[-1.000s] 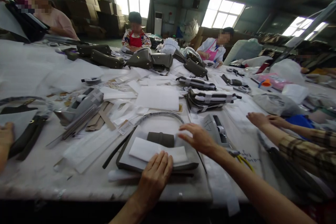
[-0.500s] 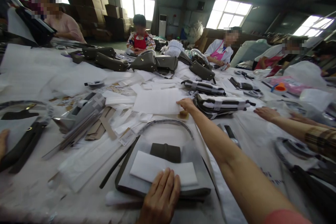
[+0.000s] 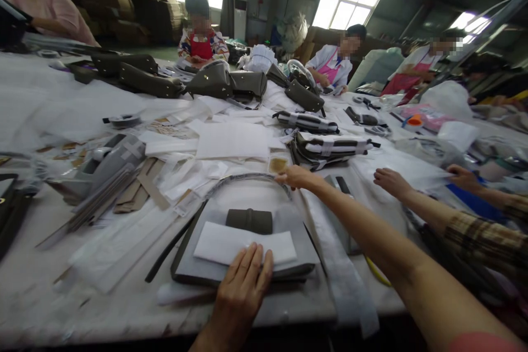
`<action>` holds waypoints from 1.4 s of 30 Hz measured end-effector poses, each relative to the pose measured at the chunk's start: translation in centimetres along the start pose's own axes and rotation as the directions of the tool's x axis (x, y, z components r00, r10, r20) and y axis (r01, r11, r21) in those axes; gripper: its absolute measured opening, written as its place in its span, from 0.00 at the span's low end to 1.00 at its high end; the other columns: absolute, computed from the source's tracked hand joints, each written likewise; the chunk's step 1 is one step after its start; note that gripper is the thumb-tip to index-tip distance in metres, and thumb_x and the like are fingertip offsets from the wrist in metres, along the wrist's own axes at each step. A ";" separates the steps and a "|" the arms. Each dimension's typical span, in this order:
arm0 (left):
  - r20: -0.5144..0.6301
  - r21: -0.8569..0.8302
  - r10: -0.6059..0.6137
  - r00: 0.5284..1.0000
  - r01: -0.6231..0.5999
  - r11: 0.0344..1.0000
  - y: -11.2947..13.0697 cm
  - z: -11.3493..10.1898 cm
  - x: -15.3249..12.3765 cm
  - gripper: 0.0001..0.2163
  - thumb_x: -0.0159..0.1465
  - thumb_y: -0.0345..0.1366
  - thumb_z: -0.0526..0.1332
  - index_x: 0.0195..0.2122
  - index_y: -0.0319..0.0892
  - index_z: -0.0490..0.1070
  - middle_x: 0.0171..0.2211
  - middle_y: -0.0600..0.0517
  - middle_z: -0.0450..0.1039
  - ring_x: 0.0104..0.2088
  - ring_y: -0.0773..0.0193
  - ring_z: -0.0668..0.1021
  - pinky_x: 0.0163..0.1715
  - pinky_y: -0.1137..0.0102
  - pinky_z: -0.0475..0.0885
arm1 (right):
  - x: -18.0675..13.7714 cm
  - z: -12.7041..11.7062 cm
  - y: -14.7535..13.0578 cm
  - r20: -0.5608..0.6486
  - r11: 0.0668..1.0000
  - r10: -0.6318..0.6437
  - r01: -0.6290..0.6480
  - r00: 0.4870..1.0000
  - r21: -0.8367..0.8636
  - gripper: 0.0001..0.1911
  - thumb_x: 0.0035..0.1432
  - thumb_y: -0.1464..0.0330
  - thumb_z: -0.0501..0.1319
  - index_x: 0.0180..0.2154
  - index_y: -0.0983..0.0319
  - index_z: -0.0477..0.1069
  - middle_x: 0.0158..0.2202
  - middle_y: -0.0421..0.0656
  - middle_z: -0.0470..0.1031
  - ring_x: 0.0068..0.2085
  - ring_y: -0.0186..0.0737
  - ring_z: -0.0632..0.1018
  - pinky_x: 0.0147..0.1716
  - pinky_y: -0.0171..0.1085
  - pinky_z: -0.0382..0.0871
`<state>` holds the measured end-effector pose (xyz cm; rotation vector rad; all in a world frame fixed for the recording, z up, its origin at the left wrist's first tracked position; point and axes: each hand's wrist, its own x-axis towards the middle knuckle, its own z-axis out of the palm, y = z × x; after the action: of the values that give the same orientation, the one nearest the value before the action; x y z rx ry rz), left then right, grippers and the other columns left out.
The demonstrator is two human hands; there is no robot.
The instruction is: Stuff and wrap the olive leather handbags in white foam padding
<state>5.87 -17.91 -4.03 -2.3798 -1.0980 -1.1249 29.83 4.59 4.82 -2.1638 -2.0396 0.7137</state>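
My left hand (image 3: pixel 243 291) lies flat, fingers stretched, on a folded white foam strip (image 3: pixel 206 243) that rests on a dark olive handbag (image 3: pixel 179 269). A pale sheet (image 3: pixel 214 214) covers much of the bag, with a short olive band (image 3: pixel 249 221) showing above the strip. The handle (image 3: pixel 231 177) arches away from me in clear wrapping. My right hand (image 3: pixel 301 177) is over the handle's far right side, its fingers curled together; whatever they may pinch is hidden. A small clear packet with yellowish contents (image 3: pixel 278 164) lies just beyond it.
White foam sheets (image 3: pixel 233 140) lie past the handle. To the left are a grey tape dispenser (image 3: pixel 119 159) and cardboard strips (image 3: pixel 140 187). Wrapped bags (image 3: pixel 325 148) lie far right. A co-worker's hands (image 3: pixel 391 182) reach in from the right, holding clear plastic. Other people sit across the table.
My right hand has drawn back from the foam sheets towards the bag's handle. The left hand stays on the strip. The co-worker at right has moved plastic and a bag. The view has shifted.
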 end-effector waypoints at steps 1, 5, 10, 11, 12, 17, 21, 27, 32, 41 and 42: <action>0.012 -0.002 0.000 1.000 0.000 1.000 0.0 -0.2 0.1 0.19 0.73 0.29 0.45 0.55 0.42 0.73 0.51 0.47 0.77 0.56 0.60 0.76 0.65 0.63 0.59 | -0.9 -0.1 0.4 -0.023 1.000 -0.018 0.018 1.000 -0.011 0.20 0.55 0.56 0.68 0.46 0.60 0.78 0.18 0.39 0.74 0.29 0.40 0.78 0.32 0.33 0.66; 0.095 0.005 0.007 0.995 -0.007 1.000 0.0 -0.8 0.3 0.19 0.74 0.29 0.44 0.57 0.44 0.72 0.53 0.49 0.76 0.56 0.60 0.75 0.64 0.64 0.60 | -5.0 -1.1 2.5 -0.208 0.997 -0.077 0.071 0.975 -0.038 0.19 0.62 0.62 0.63 0.54 0.59 0.72 0.39 0.42 0.80 0.39 0.39 0.78 0.40 0.33 0.66; 0.092 0.025 0.030 0.995 -0.032 0.999 0.0 -0.9 0.3 0.20 0.74 0.29 0.44 0.56 0.43 0.72 0.53 0.48 0.76 0.55 0.58 0.76 0.62 0.62 0.62 | -12.4 0.8 5.6 -0.326 0.969 -0.163 0.089 0.931 -0.231 0.04 0.58 0.68 0.66 0.33 0.61 0.74 0.39 0.44 0.76 0.37 0.40 0.77 0.36 0.35 0.65; 0.090 0.029 0.035 0.995 -0.037 0.999 -0.1 -0.9 0.3 0.19 0.74 0.29 0.44 0.56 0.43 0.72 0.53 0.48 0.76 0.55 0.58 0.76 0.61 0.62 0.63 | -13.8 1.7 6.1 -0.311 0.960 -0.176 0.093 0.934 -0.262 0.04 0.58 0.68 0.66 0.33 0.61 0.73 0.38 0.43 0.76 0.36 0.40 0.76 0.34 0.35 0.64; 0.092 0.032 0.039 0.995 -0.042 0.999 -0.1 -0.9 0.2 0.19 0.73 0.29 0.45 0.56 0.43 0.72 0.53 0.48 0.76 0.55 0.58 0.76 0.60 0.62 0.63 | -15.2 2.6 6.5 -0.289 0.955 -0.181 0.098 0.940 -0.280 0.03 0.59 0.68 0.65 0.35 0.61 0.73 0.38 0.44 0.75 0.35 0.40 0.77 0.34 0.35 0.64; 0.112 0.052 0.065 0.992 -0.071 0.996 -0.1 -1.1 0.3 0.19 0.72 0.27 0.46 0.56 0.42 0.72 0.52 0.47 0.77 0.55 0.56 0.76 0.58 0.61 0.67 | -18.9 6.9 8.0 -0.212 0.958 -0.104 0.041 0.972 -0.284 0.09 0.60 0.71 0.62 0.44 0.61 0.75 0.45 0.47 0.76 0.40 0.41 0.79 0.37 0.35 0.66; 0.113 0.070 0.082 0.990 -0.090 0.993 -0.1 -1.1 0.4 0.18 0.72 0.26 0.47 0.56 0.41 0.72 0.52 0.46 0.77 0.54 0.55 0.77 0.56 0.60 0.69 | -19.4 8.4 9.0 -0.233 0.983 -0.057 0.013 0.971 -0.183 0.07 0.63 0.70 0.60 0.37 0.61 0.77 0.42 0.44 0.77 0.40 0.40 0.79 0.40 0.34 0.67; 0.115 0.077 0.085 0.990 -0.094 0.993 -0.1 -1.0 0.2 0.19 0.71 0.26 0.48 0.57 0.41 0.71 0.52 0.45 0.76 0.54 0.55 0.76 0.56 0.60 0.70 | -17.4 7.0 8.3 -0.352 0.983 -0.151 0.104 0.924 -0.148 0.10 0.64 0.65 0.59 0.34 0.60 0.77 0.37 0.43 0.77 0.38 0.40 0.78 0.41 0.36 0.67; 0.101 0.080 0.068 0.993 -0.076 0.994 -0.1 -0.8 0.0 0.19 0.70 0.25 0.48 0.57 0.43 0.71 0.53 0.46 0.76 0.55 0.56 0.76 0.57 0.60 0.69 | -10.1 4.3 3.5 -0.385 0.939 -0.244 0.117 0.890 -0.324 0.19 0.70 0.61 0.51 0.54 0.58 0.73 0.59 0.49 0.70 0.57 0.45 0.71 0.57 0.42 0.60; -0.008 0.051 0.019 1.000 -0.019 0.999 0.1 0.1 -0.4 0.20 0.71 0.26 0.46 0.55 0.45 0.73 0.51 0.49 0.77 0.55 0.59 0.76 0.59 0.63 0.66 | 0.0 4.3 -0.1 -0.164 0.903 -0.202 0.118 0.966 -0.414 0.27 0.67 0.51 0.52 0.56 0.61 0.72 0.71 0.52 0.51 0.70 0.57 0.49 0.65 0.59 0.35; -0.008 0.049 0.017 1.000 -0.017 0.999 0.1 0.1 -0.5 0.20 0.72 0.26 0.46 0.56 0.45 0.73 0.52 0.49 0.77 0.55 0.59 0.76 0.60 0.63 0.66 | 0.1 4.2 0.0 -0.159 0.901 -0.203 0.121 0.966 -0.416 0.26 0.66 0.52 0.53 0.55 0.61 0.73 0.71 0.52 0.51 0.70 0.57 0.49 0.65 0.59 0.33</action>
<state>5.84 -18.16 -4.45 -2.3414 -1.0875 -1.0885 28.20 3.66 1.10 -2.1048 -2.3833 0.0471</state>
